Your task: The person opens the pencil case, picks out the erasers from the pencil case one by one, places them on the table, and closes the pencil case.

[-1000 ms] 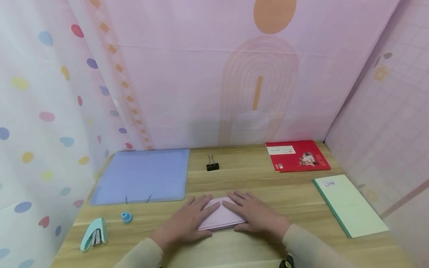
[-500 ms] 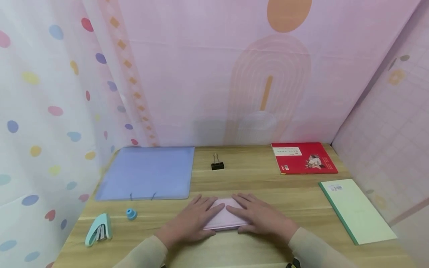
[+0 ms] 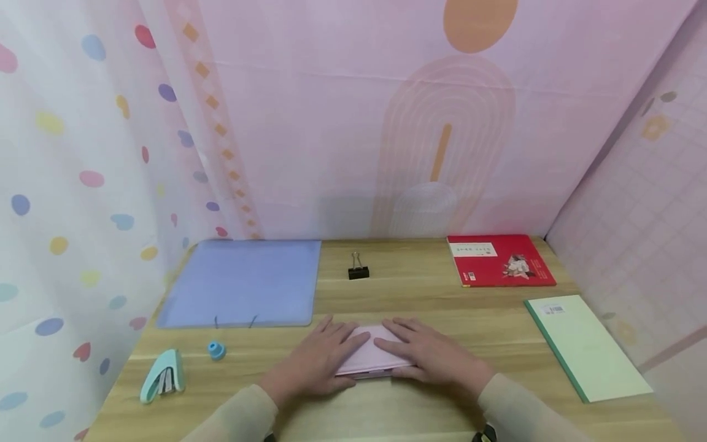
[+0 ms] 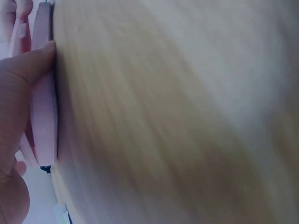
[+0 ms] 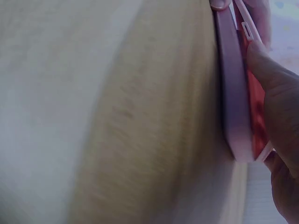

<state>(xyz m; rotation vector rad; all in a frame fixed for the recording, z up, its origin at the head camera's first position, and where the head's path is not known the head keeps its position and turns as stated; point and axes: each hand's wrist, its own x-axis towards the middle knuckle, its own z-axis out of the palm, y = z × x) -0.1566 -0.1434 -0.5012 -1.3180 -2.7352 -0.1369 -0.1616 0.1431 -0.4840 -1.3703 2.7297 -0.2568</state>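
a flat pink case point(image 3: 369, 356) lies on the desk point(image 3: 420, 307) at the near middle, its long axis running left to right, parallel to the desk's front edge. the left hand point(image 3: 316, 363) rests on its left part and the right hand point(image 3: 436, 356) on its right part, fingers point(image 3: 342, 334) laid out nearly straight and pointing inward toward each other over the top; each thumb sits at the near edge.

the head view shows the whole layout: a blue folder point(image 3: 243, 282) at the far left, a black clip point(image 3: 358, 270) behind the case, a red book point(image 3: 499, 260) at the far right, a green notebook point(image 3: 585, 347) at the right edge, a mint stapler point(image 3: 162, 376) and a small blue cap point(image 3: 216, 350) at the near left.

the wrist views show what the head view cannot: the case's thickness from the side. in the left wrist view the thumb point(image 4: 25, 67) presses against the case's edge point(image 4: 44, 93), which lies flush on the wood. in the right wrist view the case's rounded edge point(image 5: 233, 102) shows with a red tint on its upper side and the thumb point(image 5: 266, 70) lying against it. both wrist views are blurred, and the other fingers are mostly out of frame there.
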